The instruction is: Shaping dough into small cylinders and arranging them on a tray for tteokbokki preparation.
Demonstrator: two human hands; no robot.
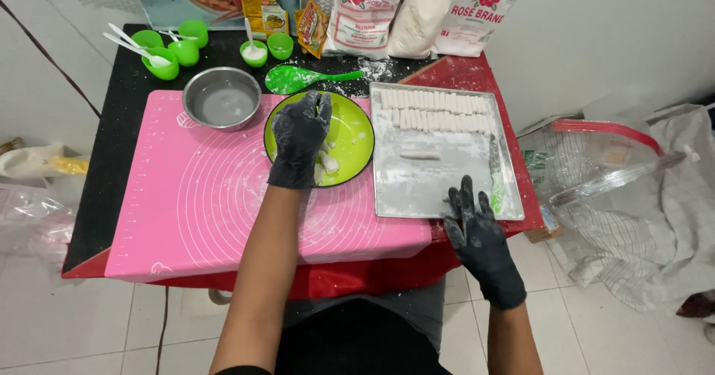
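Both my hands wear black gloves dusted with flour. My left hand (299,137) reaches into a lime green plate (352,133) and its fingers are closed over white dough pieces (326,163) lying there. My right hand (474,222) rests flat with spread fingers on the near right corner of a floured metal tray (417,189). Rows of white dough sticks (436,110) fill the tray's far end, and one single stick (420,154) lies alone in its middle. A green-handled knife (496,174) lies along the tray's right side.
A pink silicone mat (201,196) covers the table's left half. A steel bowl (221,98) sits at its far edge, with a green spoon (298,78), small green cups (182,47) and flour bags (417,10) behind. A clear plastic container (603,166) stands on the floor at right.
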